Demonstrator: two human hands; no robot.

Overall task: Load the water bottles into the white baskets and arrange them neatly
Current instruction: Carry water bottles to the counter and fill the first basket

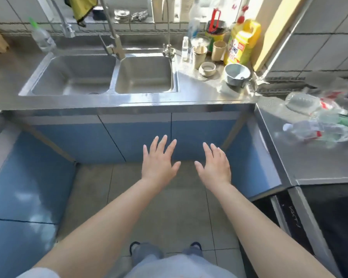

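- Head view: clear crumpled plastic water bottles (317, 121) with red and green labels lie heaped, blurred, on the steel worktop (317, 163) at right.
- Left hand (159, 160) and right hand (215, 164) hover flat, fingers spread, empty, above the tiled floor (159, 207).

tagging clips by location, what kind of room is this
Most likely a kitchen, perhaps a commercial one: a stainless steel double sink with a tall faucet, a yellow detergent jug on the steel counter, and tiled walls.
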